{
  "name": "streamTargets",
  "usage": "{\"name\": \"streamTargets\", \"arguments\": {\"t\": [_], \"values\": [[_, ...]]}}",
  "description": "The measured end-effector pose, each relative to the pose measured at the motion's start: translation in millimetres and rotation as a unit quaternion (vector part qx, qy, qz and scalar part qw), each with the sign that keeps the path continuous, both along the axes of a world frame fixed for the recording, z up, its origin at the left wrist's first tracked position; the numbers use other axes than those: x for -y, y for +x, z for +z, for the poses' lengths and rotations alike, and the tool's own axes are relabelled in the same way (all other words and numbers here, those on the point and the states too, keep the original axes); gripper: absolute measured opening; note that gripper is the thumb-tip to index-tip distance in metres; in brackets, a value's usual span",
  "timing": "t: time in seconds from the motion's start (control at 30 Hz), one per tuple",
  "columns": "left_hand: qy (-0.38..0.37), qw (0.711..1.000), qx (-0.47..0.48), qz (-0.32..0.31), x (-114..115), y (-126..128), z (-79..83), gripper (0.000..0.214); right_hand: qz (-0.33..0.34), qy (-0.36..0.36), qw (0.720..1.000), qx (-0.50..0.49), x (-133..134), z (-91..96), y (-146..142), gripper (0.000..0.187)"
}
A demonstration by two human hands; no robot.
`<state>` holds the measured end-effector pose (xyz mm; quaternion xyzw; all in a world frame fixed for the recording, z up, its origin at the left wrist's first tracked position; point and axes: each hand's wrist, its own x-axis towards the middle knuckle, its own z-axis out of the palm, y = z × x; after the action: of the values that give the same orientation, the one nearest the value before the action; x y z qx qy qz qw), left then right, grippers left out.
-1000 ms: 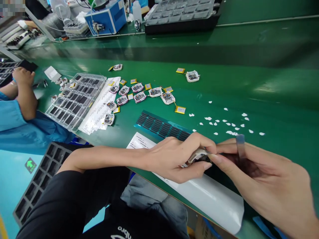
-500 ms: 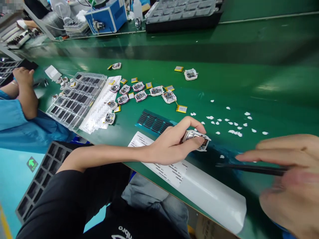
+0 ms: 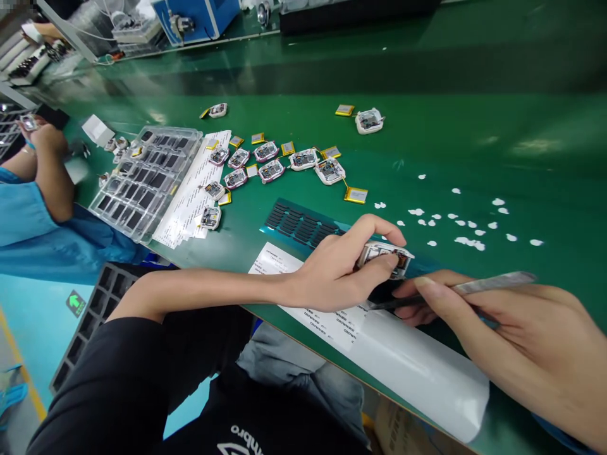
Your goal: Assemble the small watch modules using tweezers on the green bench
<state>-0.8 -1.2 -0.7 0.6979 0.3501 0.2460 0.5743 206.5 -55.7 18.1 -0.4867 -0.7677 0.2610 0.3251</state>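
Tweezers (image 3: 493, 282), pinched in our right hand (image 3: 512, 341), point at the casing (image 3: 386, 256) our left hand (image 3: 332, 278) grips; tips seemingly just beneath it, we steady both.

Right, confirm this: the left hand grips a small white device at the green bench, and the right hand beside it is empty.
Wrong on one point: the right hand holds a thin metal tool, tip toward the small white device. The left hand does grip that device at the green bench. The head view shows it.
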Motion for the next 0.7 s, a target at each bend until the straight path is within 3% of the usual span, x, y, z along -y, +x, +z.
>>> {"name": "streamTargets", "arguments": {"t": [0.17,0.37,0.5,0.7], "values": [[0.002,1.000,-0.003,0.004,1,0,-0.2,0.026,0.016,-0.154,0.985,-0.080,-8,-2.4,0,0.054],[0.010,1.000,0.003,0.025,3,1,-1.3,0.028,0.061,-0.366,0.919,-0.134,-19,-5.6,0,0.059],[0.010,1.000,-0.004,0.024,4,1,-1.9,0.027,0.073,-0.381,0.910,-0.144,-20,-9.2,4,0.057],[0.001,1.000,-0.008,0.018,3,0,-1.1,0.026,0.120,-0.338,0.922,-0.146,-25,-7.0,12,0.048]]}}
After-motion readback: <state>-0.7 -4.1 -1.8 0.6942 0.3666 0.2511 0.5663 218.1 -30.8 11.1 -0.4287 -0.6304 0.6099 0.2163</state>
